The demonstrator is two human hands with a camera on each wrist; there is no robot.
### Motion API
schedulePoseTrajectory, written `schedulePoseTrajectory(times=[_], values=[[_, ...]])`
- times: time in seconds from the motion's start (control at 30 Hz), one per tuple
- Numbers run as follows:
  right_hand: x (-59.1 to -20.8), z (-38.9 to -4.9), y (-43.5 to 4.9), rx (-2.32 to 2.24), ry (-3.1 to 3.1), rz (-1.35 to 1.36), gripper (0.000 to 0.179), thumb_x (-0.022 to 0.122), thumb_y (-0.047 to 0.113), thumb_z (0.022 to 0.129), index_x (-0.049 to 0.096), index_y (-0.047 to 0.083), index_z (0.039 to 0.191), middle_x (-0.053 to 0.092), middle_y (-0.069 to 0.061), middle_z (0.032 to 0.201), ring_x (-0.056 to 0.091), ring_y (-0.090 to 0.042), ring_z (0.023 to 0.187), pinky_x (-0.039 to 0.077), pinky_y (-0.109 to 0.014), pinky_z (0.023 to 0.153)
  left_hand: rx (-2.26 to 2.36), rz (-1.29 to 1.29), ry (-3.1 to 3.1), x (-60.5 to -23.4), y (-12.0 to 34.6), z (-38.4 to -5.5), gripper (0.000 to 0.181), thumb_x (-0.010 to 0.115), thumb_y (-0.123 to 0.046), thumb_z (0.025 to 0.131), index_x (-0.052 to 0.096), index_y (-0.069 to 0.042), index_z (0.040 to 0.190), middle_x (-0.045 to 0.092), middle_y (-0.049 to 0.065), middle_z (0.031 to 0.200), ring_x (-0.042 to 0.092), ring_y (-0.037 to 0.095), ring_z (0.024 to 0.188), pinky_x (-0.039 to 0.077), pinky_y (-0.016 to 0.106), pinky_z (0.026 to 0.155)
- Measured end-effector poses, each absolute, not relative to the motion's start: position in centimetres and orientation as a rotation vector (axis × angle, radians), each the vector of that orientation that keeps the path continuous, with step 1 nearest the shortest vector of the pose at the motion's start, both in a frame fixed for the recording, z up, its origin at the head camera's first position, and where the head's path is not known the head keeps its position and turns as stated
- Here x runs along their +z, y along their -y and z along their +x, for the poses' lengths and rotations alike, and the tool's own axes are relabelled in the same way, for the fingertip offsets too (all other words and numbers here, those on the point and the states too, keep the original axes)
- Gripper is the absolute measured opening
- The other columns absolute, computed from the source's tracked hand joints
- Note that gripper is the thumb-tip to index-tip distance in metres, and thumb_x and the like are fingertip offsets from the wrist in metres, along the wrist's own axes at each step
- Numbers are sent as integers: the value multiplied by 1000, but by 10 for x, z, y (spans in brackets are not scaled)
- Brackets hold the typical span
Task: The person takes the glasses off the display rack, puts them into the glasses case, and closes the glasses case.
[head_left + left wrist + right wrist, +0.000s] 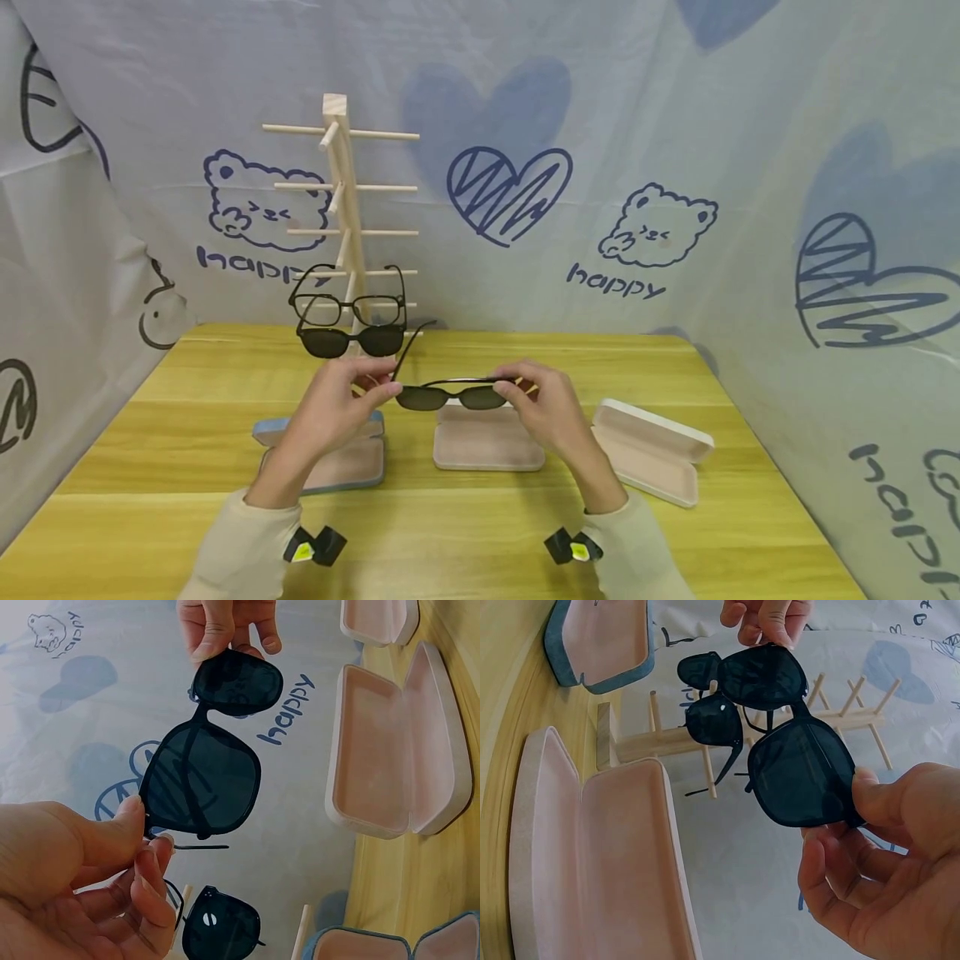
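Black sunglasses with dark lenses [422,398] are held up above the table between both hands. The left hand [330,408] pinches the left end of the frame near the hinge, thumb in front. At the other end, the right hand [551,408] grips the frame's corner between thumb and fingers. One temple arm [408,350] stands out toward the back; the other seems folded behind the lenses. Below the sunglasses lies an open white case [487,450] with pink lining. The fingers behind the frame are partly hidden in the head view.
Behind the left hand stands a wooden peg rack [347,175], carrying clear-lens glasses [322,297] above other sunglasses [381,340]. An open blue case [352,462] sits at left, partly behind the left arm. Another open white case [652,467] is at right. Patterned cloth [510,50] surrounds the table.
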State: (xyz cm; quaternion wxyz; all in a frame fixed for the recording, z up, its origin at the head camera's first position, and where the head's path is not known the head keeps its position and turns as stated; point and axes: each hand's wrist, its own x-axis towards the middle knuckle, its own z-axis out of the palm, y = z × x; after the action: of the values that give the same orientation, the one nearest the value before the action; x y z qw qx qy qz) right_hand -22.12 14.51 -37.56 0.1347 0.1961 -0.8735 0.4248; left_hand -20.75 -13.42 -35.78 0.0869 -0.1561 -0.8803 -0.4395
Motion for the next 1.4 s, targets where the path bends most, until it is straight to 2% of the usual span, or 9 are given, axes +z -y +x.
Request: schedulePoseTrajectory(times=[0.2, 0.3, 0.4, 0.53, 0.67, 1.13, 1.4], values=[[-376, -221, -145, 1229, 2525, 578, 14, 70, 8, 97, 77, 4, 109, 77, -11, 102, 68, -17, 81, 58, -25, 71, -1276, -488, 2602, -362, 134, -209, 31, 72, -10, 97, 72, 3, 125, 77, 17, 107, 68, 23, 87, 51, 23, 64], [-376, -221, -145, 1228, 2529, 569, 14, 70, 9, 97, 77, 4, 109, 77, -11, 102, 67, -17, 81, 58, -25, 72, -1276, -490, 2598, -364, 134, -209, 31, 71, -10, 97, 72, 2, 126, 75, 19, 118, 68, 22, 88, 52, 23, 66], [-376, -220, -145, 1238, 2539, 560, 15, 70, 9, 98, 77, 4, 110, 77, -11, 102, 68, -17, 82, 58, -26, 73, -1274, -495, 2595, -365, 134, -210, 31, 71, -9, 97, 72, 3, 126, 74, 20, 121, 67, 21, 88, 54, 24, 70], [-375, -219, -145, 1255, 2554, 547, 16, 69, 9, 99, 77, 5, 111, 77, -12, 104, 69, -19, 84, 58, -26, 76, -1268, -496, 2598, -366, 134, -210, 30, 70, -8, 97, 71, 3, 126, 76, 18, 114, 66, 18, 87, 55, 25, 74], [-375, -219, -145, 1257, 2558, 539, 16, 69, 10, 99, 77, 5, 111, 77, -12, 104, 69, -19, 84, 58, -26, 76, -1269, -493, 2599, -366, 134, -210, 31, 70, -9, 98, 71, 2, 126, 77, 16, 111, 64, 17, 86, 54, 24, 72], [-378, -221, -143, 1275, 2532, 561, 15, 69, 8, 98, 77, 3, 110, 77, -13, 104, 67, -18, 80, 56, -21, 70, -1288, -505, 2591, -368, 136, -209, 28, 70, -9, 98, 73, 1, 124, 76, 17, 116, 63, 15, 84, 52, 22, 68], [-381, -223, -142, 1248, 2524, 564, 15, 69, 9, 98, 78, 4, 109, 77, -12, 105, 66, -16, 79, 56, -22, 70, -1285, -581, 2608, -372, 134, -210, 24, 66, -5, 99, 76, -4, 121, 76, 11, 108, 66, 16, 88, 54, 26, 73]])
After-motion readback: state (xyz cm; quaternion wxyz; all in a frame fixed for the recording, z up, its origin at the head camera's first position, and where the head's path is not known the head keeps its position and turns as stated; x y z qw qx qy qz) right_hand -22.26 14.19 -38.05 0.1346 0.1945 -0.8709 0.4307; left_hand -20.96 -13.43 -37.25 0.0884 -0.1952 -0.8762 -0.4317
